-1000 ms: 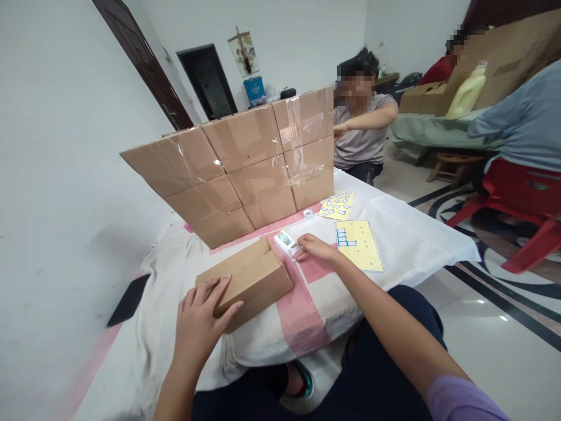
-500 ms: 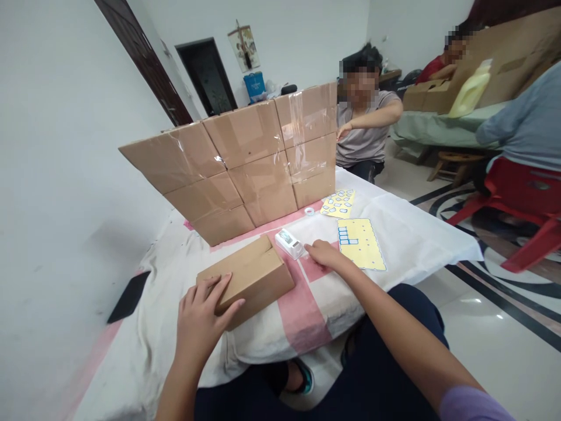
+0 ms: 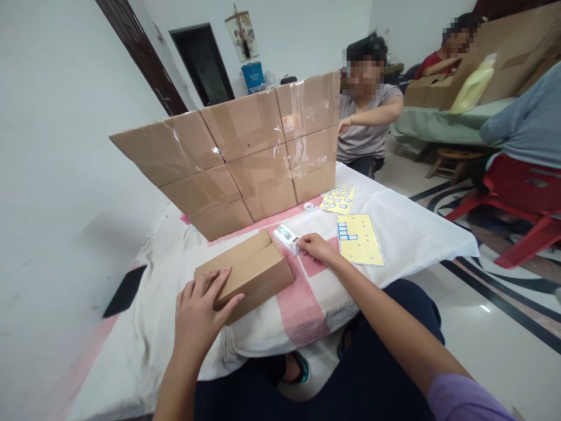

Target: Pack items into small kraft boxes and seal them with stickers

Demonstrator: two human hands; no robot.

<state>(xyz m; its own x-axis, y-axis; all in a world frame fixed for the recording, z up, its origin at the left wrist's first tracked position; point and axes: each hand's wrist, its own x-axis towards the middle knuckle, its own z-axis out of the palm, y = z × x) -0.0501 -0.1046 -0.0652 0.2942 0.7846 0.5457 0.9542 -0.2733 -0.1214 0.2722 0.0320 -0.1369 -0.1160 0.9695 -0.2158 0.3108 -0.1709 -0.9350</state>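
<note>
My left hand [image 3: 204, 298] lies spread over the near left corner of a closed brown cardboard box [image 3: 252, 260], fingers on the top and thumb along the near side. Beyond the box's right end sits a small white device [image 3: 287, 238] with a picture or screen on its upper face. My right hand [image 3: 316, 248] is at the device's near right end, fingertips pinched against it. Whatever is between those fingers is too small to make out. To the right of this hand lies a yellow sheet [image 3: 360, 240] with blue-outlined rectangles.
A taped cardboard partition [image 3: 263, 152] stands across the table. By its right foot are a tape roll [image 3: 309, 206] and another yellow sheet [image 3: 337, 199]. A person [image 3: 368, 123] sits behind its right end. A black flat object [image 3: 125, 291] lies at the left.
My right hand has shifted slightly left, and its fingers have closed in at the white device's end. My left hand stays on the box. The view has tilted a little.
</note>
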